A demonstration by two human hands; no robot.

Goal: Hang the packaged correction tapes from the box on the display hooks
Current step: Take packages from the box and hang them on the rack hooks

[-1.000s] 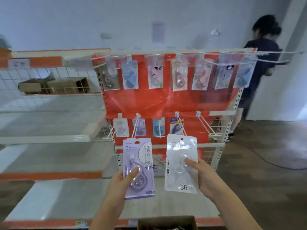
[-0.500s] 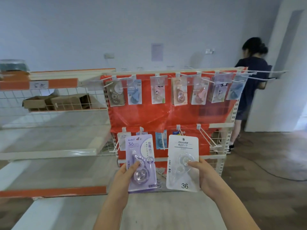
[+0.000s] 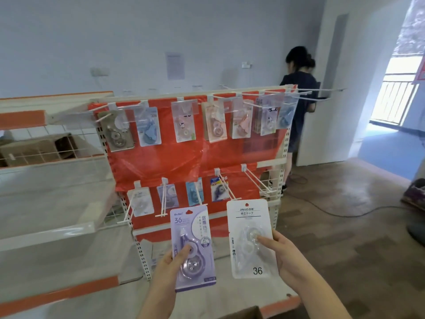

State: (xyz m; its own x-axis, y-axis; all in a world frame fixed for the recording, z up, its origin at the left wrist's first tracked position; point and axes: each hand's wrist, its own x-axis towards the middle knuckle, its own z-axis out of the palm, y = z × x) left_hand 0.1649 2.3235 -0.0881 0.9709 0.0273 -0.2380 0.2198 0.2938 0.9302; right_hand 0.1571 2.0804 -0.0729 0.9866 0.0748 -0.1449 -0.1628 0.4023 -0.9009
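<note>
Left hand [image 3: 169, 264] pinches a purple pack [image 3: 193, 247], right hand [image 3: 284, 252] pinches a white pack [image 3: 250, 238], both below the hooks [image 3: 226, 186].

left hand [image 3: 169, 263] raised, thumb up, right hand [image 3: 284, 254] raised, gripping

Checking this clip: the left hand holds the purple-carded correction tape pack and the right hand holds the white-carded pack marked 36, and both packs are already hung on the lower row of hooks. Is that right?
Not quite. The head view shows neither pack hung yet. The left hand holds the purple-carded correction tape pack and the right hand holds the white-carded pack marked 36, both in front of and below the lower row of white wire hooks.
</note>
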